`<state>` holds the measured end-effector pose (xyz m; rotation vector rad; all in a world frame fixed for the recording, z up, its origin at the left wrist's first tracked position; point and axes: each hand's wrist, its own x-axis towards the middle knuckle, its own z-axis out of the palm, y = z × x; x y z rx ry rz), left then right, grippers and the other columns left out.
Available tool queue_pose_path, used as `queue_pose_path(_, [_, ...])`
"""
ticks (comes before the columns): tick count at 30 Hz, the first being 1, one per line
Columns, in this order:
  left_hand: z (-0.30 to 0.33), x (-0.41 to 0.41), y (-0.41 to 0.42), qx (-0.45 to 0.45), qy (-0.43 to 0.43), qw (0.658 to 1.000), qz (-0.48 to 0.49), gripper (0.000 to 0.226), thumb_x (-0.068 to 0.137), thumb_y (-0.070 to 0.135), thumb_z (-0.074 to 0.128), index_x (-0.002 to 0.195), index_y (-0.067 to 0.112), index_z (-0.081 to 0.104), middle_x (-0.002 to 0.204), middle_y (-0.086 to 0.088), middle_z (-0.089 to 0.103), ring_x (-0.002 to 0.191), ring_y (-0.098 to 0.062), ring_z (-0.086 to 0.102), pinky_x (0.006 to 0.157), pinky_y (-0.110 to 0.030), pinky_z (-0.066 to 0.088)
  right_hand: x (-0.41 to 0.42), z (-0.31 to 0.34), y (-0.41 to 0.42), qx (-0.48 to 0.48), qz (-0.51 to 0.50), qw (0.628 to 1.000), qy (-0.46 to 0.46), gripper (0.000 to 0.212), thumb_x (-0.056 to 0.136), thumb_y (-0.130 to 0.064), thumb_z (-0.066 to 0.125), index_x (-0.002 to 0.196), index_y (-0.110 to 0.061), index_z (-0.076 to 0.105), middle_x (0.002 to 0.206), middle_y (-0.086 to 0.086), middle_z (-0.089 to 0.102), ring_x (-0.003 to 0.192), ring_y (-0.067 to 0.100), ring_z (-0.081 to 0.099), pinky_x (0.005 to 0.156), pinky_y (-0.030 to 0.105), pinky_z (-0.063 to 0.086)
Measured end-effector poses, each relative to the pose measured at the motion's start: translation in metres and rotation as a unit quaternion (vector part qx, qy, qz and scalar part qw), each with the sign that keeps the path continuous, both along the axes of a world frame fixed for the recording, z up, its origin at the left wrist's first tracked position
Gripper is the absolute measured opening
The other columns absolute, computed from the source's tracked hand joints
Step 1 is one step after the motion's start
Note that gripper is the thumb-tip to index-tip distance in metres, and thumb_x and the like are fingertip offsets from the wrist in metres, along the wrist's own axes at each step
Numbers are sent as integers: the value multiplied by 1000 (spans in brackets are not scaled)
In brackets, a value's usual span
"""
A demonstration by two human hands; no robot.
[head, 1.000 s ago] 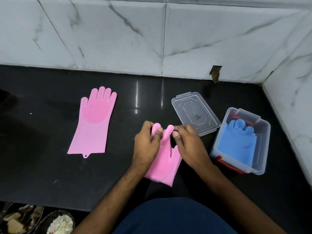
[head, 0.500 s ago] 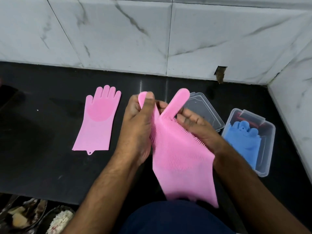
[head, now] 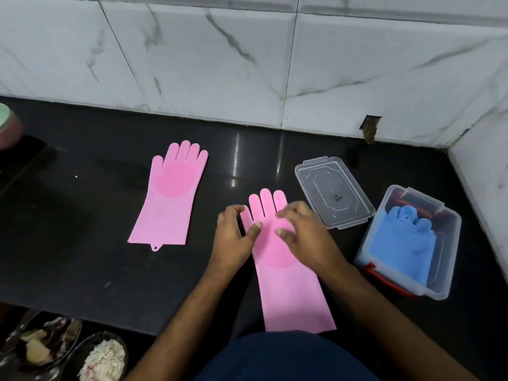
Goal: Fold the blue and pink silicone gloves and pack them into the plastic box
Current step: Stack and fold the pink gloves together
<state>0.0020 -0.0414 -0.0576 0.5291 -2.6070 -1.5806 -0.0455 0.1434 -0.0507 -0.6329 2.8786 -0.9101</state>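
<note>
near pink glove (head: 291,284): lies flat on the black counter (head: 82,257), fingers toward 12 o'clock, cuff at the counter's near edge, bristled palm patch up.
left hand (head: 233,237): fingers spread and loose, resting on the glove's 9 o'clock side by the thumb; grips nothing.
right hand (head: 305,237): fingers spread and loose, laid over the glove's 3 o'clock side at the palm; grips nothing.
far pink glove (head: 170,199): flat, unfolded, at 10 o'clock from the hands, well apart, hang tab at the cuff.
plastic box (head: 448,259): clear, uncovered, red latch on its near end, at 3 o'clock from the hands.
blue gloves (head: 401,243): inside the box; count cannot be told.
lid (head: 334,192): clear, on the counter at 1 o'clock, just beside the box.
bowls (head: 104,358): 2, at 7 o'clock below the counter edge, with food.
wall (head: 220,50): white marbled tiles at 12 o'clock.
</note>
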Motion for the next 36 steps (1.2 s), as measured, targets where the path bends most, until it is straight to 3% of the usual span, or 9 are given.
queue_pose_path(3, [0, -1, -3, -127, -4, 992, -13, 48, 94, 29, 73, 136, 15, 55, 138, -6, 51, 126, -23, 53, 108, -41, 47, 12, -6, -18, 142, 50, 989, -3, 48, 94, -36, 66, 140, -27, 54, 149, -1, 45, 129, 22, 50, 106, 41, 42])
queue_pose_path(9, [-11, 7, -31, -413, -98, 904, 52, 60, 99, 43, 62, 142, 3, 52, 149, -21, 48, 141, -36, 44, 115, -47, 38, 7, -2, -35, 153, 59, 986, 18, 46, 95, -34, 64, 139, -23, 55, 146, 3, 48, 126, 24, 53, 106, 42, 43])
queue_pose_path(15, [-13, 12, -57, -495, -127, 855, 82, 17, 100, 5, 42, 112, 7, 54, 105, -10, 60, 95, -26, 58, 76, -34, 46, 6, -7, -46, 142, 86, 986, -18, 47, 97, -33, 63, 142, -24, 53, 145, -3, 50, 124, 19, 57, 102, 35, 50])
queue_pose_path(18, [-12, 7, -67, -471, -147, 866, 80, 36, 88, -8, 33, 118, 5, 49, 108, -9, 59, 96, -24, 57, 80, -32, 41, 7, -9, -47, 138, 80, 987, -6, 46, 97, -34, 63, 141, -25, 54, 140, -4, 53, 120, 18, 59, 100, 34, 51])
queue_pose_path(24, [8, 0, -61, -265, -108, 953, 99, 16, 95, 3, 48, 105, -4, 60, 111, -22, 60, 98, -41, 61, 83, -47, 48, 6, -9, -42, 131, 86, 987, -27, 45, 98, -35, 62, 141, -24, 55, 140, -5, 52, 118, 18, 61, 100, 33, 51])
queue_pose_path(29, [48, 8, -30, -182, 34, 981, 61, 17, 94, 12, 51, 81, 9, 62, 81, -4, 64, 74, -20, 59, 65, -31, 39, 10, 6, -44, -147, 19, 985, -88, 20, 102, -17, 56, 113, -20, 73, 110, -6, 72, 98, 8, 68, 96, 32, 53])
queue_pose_path(31, [67, 12, -17, -81, 71, 992, 60, 20, 92, 9, 52, 76, 9, 63, 69, 5, 61, 61, -5, 52, 59, -27, 40, 15, 14, -45, -282, 4, 937, -204, 27, 103, -19, 54, 93, -31, 76, 94, -15, 75, 85, 2, 69, 82, 34, 57])
queue_pose_path(33, [84, 17, -2, 46, 106, 991, 63, 21, 92, 7, 51, 75, 3, 62, 66, 3, 61, 60, -4, 51, 57, -24, 42, 21, 23, -50, -431, 12, 816, -386, 28, 99, -40, 54, 90, -35, 80, 96, -17, 77, 87, 0, 70, 75, 26, 57])
queue_pose_path(36, [102, 27, 21, 177, 146, 973, 21, 22, 87, 11, 47, 74, -3, 57, 72, -14, 61, 66, -12, 54, 61, -27, 45, 18, 28, -54, -575, -93, 600, -548, 42, 97, -57, 55, 125, -31, 72, 139, 0, 65, 125, 18, 64, 107, 39, 49])
